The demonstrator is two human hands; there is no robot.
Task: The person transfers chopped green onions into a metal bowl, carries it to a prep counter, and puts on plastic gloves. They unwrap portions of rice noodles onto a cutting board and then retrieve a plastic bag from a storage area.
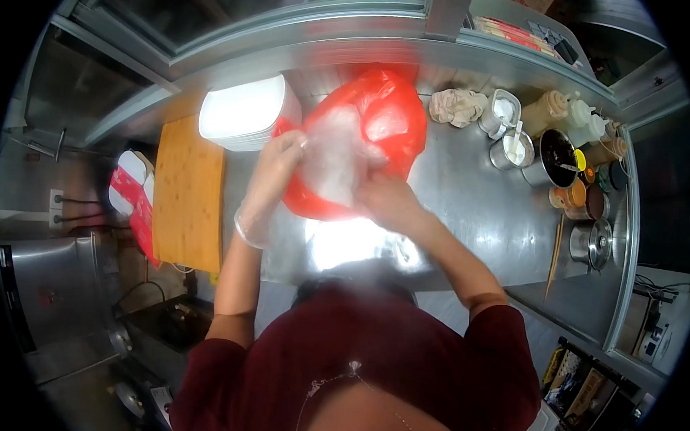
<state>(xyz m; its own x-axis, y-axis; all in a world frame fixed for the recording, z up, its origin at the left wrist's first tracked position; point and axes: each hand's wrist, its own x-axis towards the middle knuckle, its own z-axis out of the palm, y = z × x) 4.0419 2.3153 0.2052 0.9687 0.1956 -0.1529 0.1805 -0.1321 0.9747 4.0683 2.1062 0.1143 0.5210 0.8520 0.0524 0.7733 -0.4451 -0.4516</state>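
A red plastic bag (390, 92) sits on the steel counter in front of me, its mouth open toward me. White contents (336, 170) show inside, hazy with steam, so I cannot make out what they are. My left hand (276, 161), in what looks like a clear thin glove, pinches the left edge of the bag. At the bag's near right side is my right hand (386, 199); its fingers reach into the opening and are blurred and partly hidden.
Stacked white foam trays (243, 113) stand left of the bag, beside a wooden board (188, 194). On the right are a crumpled cloth (457, 107), metal containers of white powder (512, 150), a dark sauce pot (558, 159), squeeze bottles (581, 116), a lidded pot (591, 243) and chopsticks (554, 257).
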